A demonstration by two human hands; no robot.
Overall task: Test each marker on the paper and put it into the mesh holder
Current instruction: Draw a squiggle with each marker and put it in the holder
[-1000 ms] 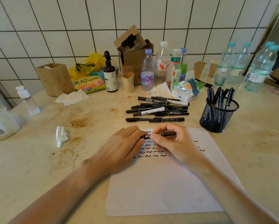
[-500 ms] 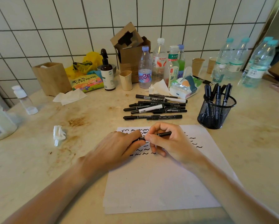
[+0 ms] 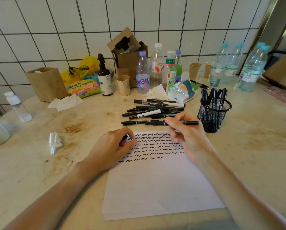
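Black marker point(image 3: 191, 123) pinched in right hand point(image 3: 187, 135) at frame centre-right, held level, just left of mesh holder point(image 3: 213, 113). Left hand point(image 3: 113, 146) curled on paper point(image 3: 155, 185), gripping small dark piece, probably cap. Paper top edge near loose marker pile point(image 3: 153, 110), roughly nine, overlap blurs count. Holder carries about six markers. Bare worktop point(image 3: 258, 146) at right and lower left of frame. One crumpled tissue point(image 3: 55, 141) left.
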